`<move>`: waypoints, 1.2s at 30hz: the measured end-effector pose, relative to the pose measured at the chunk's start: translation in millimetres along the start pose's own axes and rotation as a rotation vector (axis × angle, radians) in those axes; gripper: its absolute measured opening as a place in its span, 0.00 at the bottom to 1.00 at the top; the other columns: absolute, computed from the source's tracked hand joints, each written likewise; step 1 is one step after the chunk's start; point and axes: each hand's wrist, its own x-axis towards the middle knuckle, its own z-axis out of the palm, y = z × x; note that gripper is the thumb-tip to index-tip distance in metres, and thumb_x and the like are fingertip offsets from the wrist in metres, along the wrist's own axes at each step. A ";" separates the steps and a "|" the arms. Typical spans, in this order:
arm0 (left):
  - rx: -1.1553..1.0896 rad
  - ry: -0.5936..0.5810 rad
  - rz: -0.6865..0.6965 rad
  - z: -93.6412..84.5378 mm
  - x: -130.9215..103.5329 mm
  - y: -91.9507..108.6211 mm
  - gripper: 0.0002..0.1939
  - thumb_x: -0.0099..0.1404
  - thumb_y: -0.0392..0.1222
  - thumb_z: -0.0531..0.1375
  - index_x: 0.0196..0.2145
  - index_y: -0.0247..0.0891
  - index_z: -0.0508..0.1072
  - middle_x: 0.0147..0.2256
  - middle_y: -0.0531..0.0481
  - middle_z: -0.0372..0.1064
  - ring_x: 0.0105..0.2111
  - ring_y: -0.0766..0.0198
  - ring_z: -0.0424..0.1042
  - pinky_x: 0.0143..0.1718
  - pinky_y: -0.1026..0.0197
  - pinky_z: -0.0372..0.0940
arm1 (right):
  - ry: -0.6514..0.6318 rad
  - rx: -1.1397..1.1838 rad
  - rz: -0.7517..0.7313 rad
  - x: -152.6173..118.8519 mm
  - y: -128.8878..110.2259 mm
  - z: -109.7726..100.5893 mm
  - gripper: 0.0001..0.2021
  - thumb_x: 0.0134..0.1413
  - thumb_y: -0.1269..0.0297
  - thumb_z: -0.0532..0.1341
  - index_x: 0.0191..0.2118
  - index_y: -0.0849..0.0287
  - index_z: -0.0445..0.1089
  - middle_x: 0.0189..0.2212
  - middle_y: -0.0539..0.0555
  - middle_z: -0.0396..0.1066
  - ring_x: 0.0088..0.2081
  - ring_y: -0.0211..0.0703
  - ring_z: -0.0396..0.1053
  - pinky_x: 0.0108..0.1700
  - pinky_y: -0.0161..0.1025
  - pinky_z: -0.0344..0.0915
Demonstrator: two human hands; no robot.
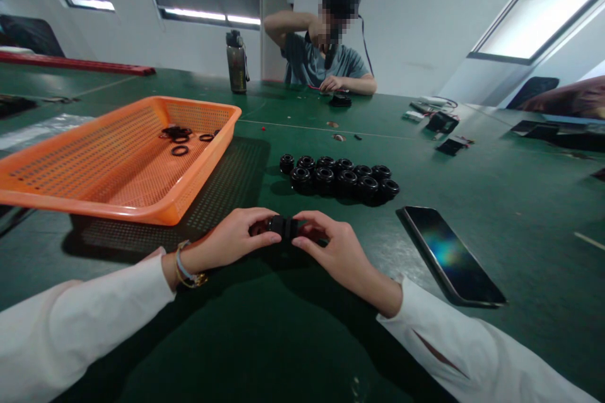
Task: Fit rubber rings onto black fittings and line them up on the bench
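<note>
Between my two hands is a small black ribbed cylindrical part [284, 227], held sideways above the green table [227, 340]. My left hand [236, 236] pinches its left end with thumb and fingers. On the other end, my right hand [336, 245] grips with thumb and forefinger. Whether the part is one piece or two pressed together I cannot tell. Just beyond my hands stand several glossy black round parts with holes in their tops [347, 179], grouped in rough rows. Black rings [180, 150] lie inside the orange perforated basket [177, 204] on the left.
A phone [451, 255] lies right of my right hand. Across the table a person [326, 60] sits with a hand on the tabletop. A dark bottle [237, 63] stands at the far edge. Small electronic parts [442, 123] lie at the far right.
</note>
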 end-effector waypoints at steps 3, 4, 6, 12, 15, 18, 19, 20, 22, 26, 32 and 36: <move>0.001 0.000 0.002 0.4 0.5 -0.2 0.15 0.60 0.46 0.56 0.40 0.33 0.71 0.34 0.48 0.72 0.32 0.61 0.70 0.33 0.65 0.62 | 0.003 -0.004 -0.008 -0.1 -0.3 -0.5 0.11 0.46 0.71 0.61 0.39 0.57 0.69 0.25 0.48 0.72 0.27 0.38 0.70 0.30 0.35 0.66; 0.002 0.000 0.003 0.5 0.6 -0.4 0.15 0.60 0.46 0.56 0.40 0.33 0.71 0.34 0.48 0.72 0.32 0.61 0.70 0.33 0.65 0.62 | 0.004 -0.005 -0.009 -0.1 -0.5 -0.8 0.11 0.46 0.71 0.61 0.39 0.57 0.69 0.25 0.47 0.72 0.27 0.38 0.70 0.30 0.35 0.66; 0.003 -0.001 0.005 0.6 0.7 -1.0 0.15 0.60 0.46 0.56 0.40 0.33 0.71 0.34 0.48 0.72 0.32 0.61 0.70 0.33 0.64 0.62 | 0.008 -0.007 -0.013 -0.1 -1.3 -1.3 0.11 0.46 0.71 0.62 0.39 0.57 0.69 0.26 0.48 0.73 0.28 0.38 0.70 0.30 0.34 0.66; -0.017 0.000 0.002 0.5 0.1 -1.3 0.16 0.60 0.46 0.56 0.40 0.33 0.71 0.35 0.47 0.72 0.33 0.60 0.70 0.33 0.64 0.62 | 0.034 -0.051 -0.016 -0.3 -3.4 -3.1 0.12 0.45 0.72 0.63 0.39 0.59 0.70 0.35 0.53 0.73 0.33 0.39 0.70 0.24 0.31 0.62; -0.025 0.001 0.005 0.4 0.4 -0.7 0.16 0.60 0.47 0.56 0.40 0.32 0.71 0.35 0.46 0.72 0.32 0.60 0.70 0.33 0.64 0.61 | 0.033 -0.063 -0.026 -1.0 -3.2 -3.5 0.12 0.46 0.71 0.63 0.40 0.59 0.70 0.36 0.54 0.72 0.31 0.38 0.69 0.22 0.31 0.61; -0.031 0.003 0.003 0.3 0.6 -0.4 0.17 0.60 0.47 0.56 0.40 0.31 0.71 0.35 0.46 0.72 0.32 0.60 0.70 0.33 0.64 0.61 | 0.033 -0.061 -0.028 -0.8 -2.0 -2.9 0.11 0.46 0.71 0.63 0.39 0.59 0.70 0.36 0.53 0.72 0.31 0.38 0.69 0.24 0.32 0.62; -0.031 0.004 0.001 0.3 0.7 -0.5 0.17 0.60 0.47 0.56 0.40 0.31 0.71 0.35 0.46 0.72 0.33 0.60 0.70 0.33 0.64 0.61 | 0.033 -0.057 -0.028 -0.4 -1.5 -2.4 0.11 0.46 0.72 0.62 0.39 0.59 0.70 0.36 0.53 0.72 0.32 0.38 0.70 0.26 0.32 0.63; -0.030 0.003 0.000 0.3 0.7 -0.6 0.17 0.60 0.46 0.56 0.40 0.31 0.71 0.35 0.46 0.72 0.33 0.60 0.70 0.33 0.64 0.61 | 0.032 -0.053 -0.028 0.0 -1.1 -2.0 0.12 0.46 0.72 0.62 0.39 0.59 0.69 0.35 0.53 0.72 0.33 0.38 0.70 0.28 0.33 0.64; -0.028 0.004 0.000 0.4 0.6 -0.8 0.17 0.59 0.46 0.56 0.40 0.31 0.71 0.35 0.46 0.72 0.32 0.60 0.70 0.33 0.64 0.61 | 0.029 -0.050 -0.028 0.7 -0.4 -1.1 0.12 0.46 0.73 0.62 0.39 0.59 0.69 0.35 0.52 0.73 0.33 0.39 0.70 0.30 0.33 0.65; -0.018 -0.002 0.005 0.8 0.7 -1.3 0.17 0.60 0.46 0.56 0.41 0.31 0.71 0.35 0.46 0.72 0.32 0.60 0.70 0.33 0.63 0.61 | 0.029 -0.049 -0.025 0.8 -0.3 -0.4 0.12 0.45 0.73 0.62 0.40 0.60 0.70 0.33 0.51 0.72 0.30 0.37 0.68 0.27 0.32 0.63; -0.018 0.000 0.000 1.3 0.3 -1.6 0.16 0.60 0.46 0.56 0.41 0.32 0.71 0.35 0.47 0.72 0.32 0.61 0.69 0.33 0.64 0.62 | 0.032 -0.049 -0.026 -0.2 -1.5 -1.1 0.12 0.46 0.72 0.62 0.40 0.61 0.70 0.31 0.51 0.72 0.23 0.32 0.63 0.23 0.30 0.60; -0.022 0.002 -0.002 1.6 0.3 -1.9 0.16 0.59 0.46 0.56 0.41 0.32 0.71 0.35 0.47 0.72 0.32 0.61 0.69 0.33 0.64 0.62 | 0.036 -0.063 -0.030 0.0 -1.4 -0.8 0.11 0.46 0.72 0.62 0.39 0.60 0.71 0.30 0.51 0.73 0.24 0.34 0.65 0.24 0.31 0.61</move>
